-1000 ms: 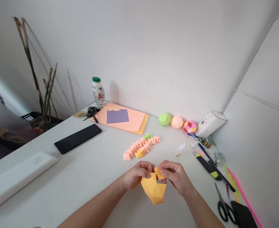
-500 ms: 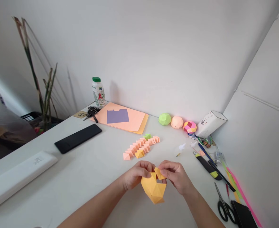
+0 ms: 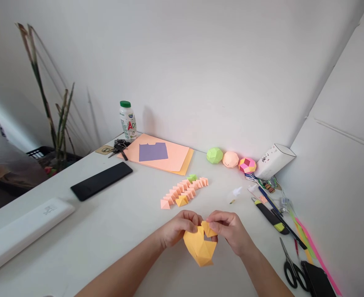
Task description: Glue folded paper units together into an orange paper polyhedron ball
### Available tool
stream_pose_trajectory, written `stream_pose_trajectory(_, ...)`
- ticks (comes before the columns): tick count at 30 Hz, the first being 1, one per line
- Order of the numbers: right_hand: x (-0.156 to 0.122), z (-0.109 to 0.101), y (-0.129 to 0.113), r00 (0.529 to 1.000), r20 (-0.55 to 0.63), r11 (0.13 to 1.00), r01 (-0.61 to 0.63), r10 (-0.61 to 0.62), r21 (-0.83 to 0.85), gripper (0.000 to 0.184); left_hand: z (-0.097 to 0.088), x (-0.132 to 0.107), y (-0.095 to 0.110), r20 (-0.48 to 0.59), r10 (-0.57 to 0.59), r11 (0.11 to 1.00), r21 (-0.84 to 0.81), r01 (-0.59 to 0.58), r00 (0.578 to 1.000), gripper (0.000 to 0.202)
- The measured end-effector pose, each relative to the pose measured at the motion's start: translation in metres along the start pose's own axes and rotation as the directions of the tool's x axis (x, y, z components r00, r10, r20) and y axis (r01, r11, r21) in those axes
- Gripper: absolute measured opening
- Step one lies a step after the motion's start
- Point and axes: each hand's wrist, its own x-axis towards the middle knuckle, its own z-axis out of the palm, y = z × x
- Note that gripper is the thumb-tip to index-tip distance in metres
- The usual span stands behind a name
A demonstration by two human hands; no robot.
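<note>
A partly formed yellow folded-paper ball (image 3: 198,246) with an opening at its upper right is pinched at its upper left by my left hand (image 3: 185,226). My right hand (image 3: 230,229) grips a small yellow folded paper piece (image 3: 208,228) between thumb and fingers, at the edge of that opening. Whether the piece is tucked into the ball I cannot tell. Beyond my hands lie rows of peach folded paper pieces (image 3: 178,192), with a yellow folded piece (image 3: 182,201) and a green folded piece (image 3: 192,177) among them.
Three finished paper balls (image 3: 230,159) sit along the wall. Peach sheets (image 3: 176,156), a green-capped bottle (image 3: 128,119) and a black flat object (image 3: 102,180) are at left. A glue tip (image 3: 236,193), cutter (image 3: 270,215), scissors (image 3: 291,268) and phone (image 3: 318,279) lie at right.
The small yellow piece in my right hand has tilted and dropped slightly toward the ball's opening. Otherwise both hands stay nearly in place.
</note>
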Motion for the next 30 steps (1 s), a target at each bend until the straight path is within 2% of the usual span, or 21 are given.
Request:
stream_pose_trajectory(8,-0.005,0.006,-0.007,0.997,-0.066,0.996,-0.050,0.045,-0.068,0.013,0.002,-0.001,0.001,-0.029,-0.032,0.999,-0.004,0.032,0.999,0.019)
stream_pose_trajectory(18,-0.009,0.012,-0.005,0.992,-0.096,0.989,-0.095,0.084,-0.113,0.011,0.001,0.000,0.001,-0.043,-0.084,0.995,0.046,0.086,0.996,0.010)
stream_pose_trajectory(30,-0.008,0.013,0.000,0.986,-0.135,0.986,-0.110,0.094,-0.122,0.014,0.003,-0.001,0.002,-0.050,-0.095,0.994,0.044,0.097,0.994,0.012)
